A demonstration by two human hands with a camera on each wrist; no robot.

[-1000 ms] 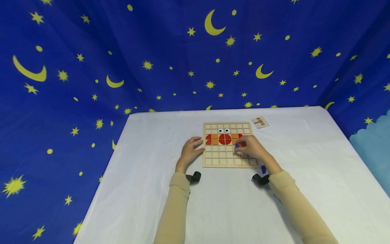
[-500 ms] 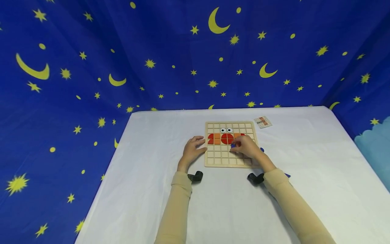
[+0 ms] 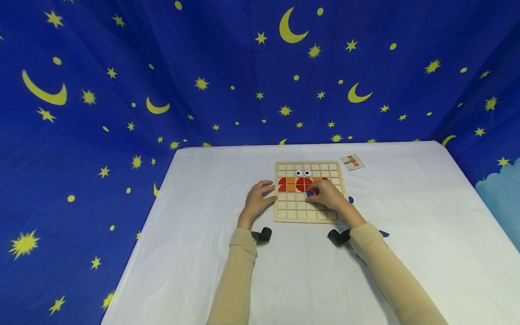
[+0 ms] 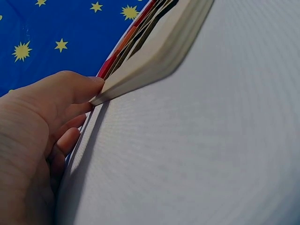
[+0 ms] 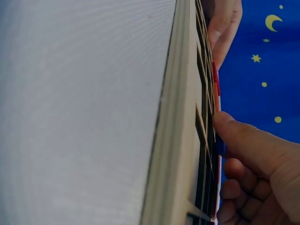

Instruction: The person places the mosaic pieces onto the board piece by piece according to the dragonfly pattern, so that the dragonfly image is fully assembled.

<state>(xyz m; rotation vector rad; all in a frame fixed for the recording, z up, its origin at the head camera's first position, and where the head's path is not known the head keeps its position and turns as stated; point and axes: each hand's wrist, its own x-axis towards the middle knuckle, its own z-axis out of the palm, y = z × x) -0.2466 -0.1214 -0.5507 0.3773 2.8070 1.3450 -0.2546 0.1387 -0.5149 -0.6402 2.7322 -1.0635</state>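
Note:
A wooden grid board (image 3: 290,214) lies on the white table, set with red quarter pieces (image 3: 303,184), orange squares (image 3: 290,184) and two round eye pieces (image 3: 303,173). Over its middle, just below the red circle, my right hand (image 3: 328,195) pinches a small blue piece (image 3: 308,194) between thumb and fingers. The right wrist view shows only a sliver of this blue piece (image 5: 220,146) by the thumb; its full shape is hidden. At the board's left edge rests my left hand (image 3: 256,198), fingers loosely extended, its thumb touching the rim (image 4: 136,72).
A small pattern card (image 3: 352,162) lies beyond the board's upper right corner. Blue pieces lie right of the board: one (image 3: 351,199) by its edge, another (image 3: 384,234) partly behind the right sleeve. A starry blue curtain (image 3: 243,58) borders the table.
My right hand has shifted slightly left across the board with the blue piece, and its arm now covers different loose blue pieces. The left hand stays at the board's edge.

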